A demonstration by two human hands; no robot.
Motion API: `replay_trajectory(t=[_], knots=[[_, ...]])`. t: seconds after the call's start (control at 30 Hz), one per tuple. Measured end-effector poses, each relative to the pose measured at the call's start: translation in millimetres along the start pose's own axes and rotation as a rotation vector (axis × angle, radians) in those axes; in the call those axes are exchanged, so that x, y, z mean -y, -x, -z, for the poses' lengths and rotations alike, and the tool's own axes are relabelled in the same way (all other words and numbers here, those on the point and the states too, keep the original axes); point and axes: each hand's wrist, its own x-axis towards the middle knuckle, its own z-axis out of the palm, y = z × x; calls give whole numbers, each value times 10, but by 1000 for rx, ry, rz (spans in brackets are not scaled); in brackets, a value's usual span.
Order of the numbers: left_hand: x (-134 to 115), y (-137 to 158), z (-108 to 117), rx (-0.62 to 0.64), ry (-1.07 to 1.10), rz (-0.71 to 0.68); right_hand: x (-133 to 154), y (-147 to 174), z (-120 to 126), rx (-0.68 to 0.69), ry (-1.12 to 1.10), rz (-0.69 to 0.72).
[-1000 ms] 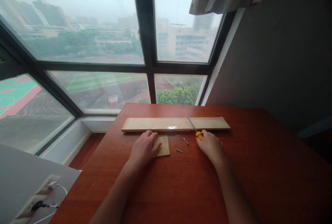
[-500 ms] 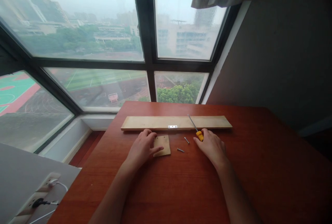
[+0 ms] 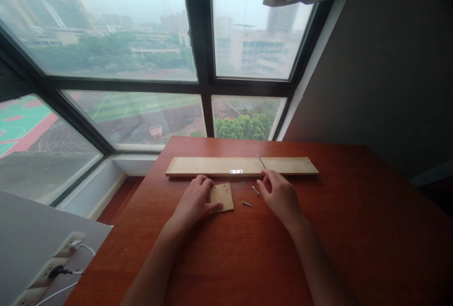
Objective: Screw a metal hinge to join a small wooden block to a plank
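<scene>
A small square wooden piece (image 3: 223,195) with holes near its far edge lies on the table. My left hand (image 3: 196,197) grips it, fingers along its left side and thumb across its near part. My right hand (image 3: 281,197) is over the screwdriver, thumb and index finger slightly apart, with nothing visible between them. Only the metal shaft of the screwdriver (image 3: 261,161) shows, lying across a long wooden board (image 3: 198,166); its handle is hidden beneath the hand. One screw (image 3: 255,191) lies just left of my right thumb, and another screw (image 3: 247,204) lies nearer me.
A small metal plate with holes (image 3: 236,172) sits at the board's near edge. The reddish-brown table (image 3: 226,259) stands against a large window (image 3: 123,46). Plugs and cables (image 3: 60,271) are at a wall socket on the lower left.
My right hand has moved left and forward from beside the yellow screwdriver handle and now covers it. The screwdriver, screws and left hand stay about where they were.
</scene>
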Motion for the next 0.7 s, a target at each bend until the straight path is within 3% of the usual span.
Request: replay_trajectory(t=[0.13,0.27,0.4,0.57,0.7], knots=[[-31,-24,-42,-34,1,-26,183,103,-99,300,6,170],[-58,-30,-98,-47,129,55,253,151,-162,387,166,151],[-23,-45,-170,-76,358,76,228,132,-190,362,148,113],[-49,-89,-161,-117,719,120,186,79,-204,234,-167,76],[-140,-111,-98,-20,925,202,192,-7,-181,119,-362,-2]])
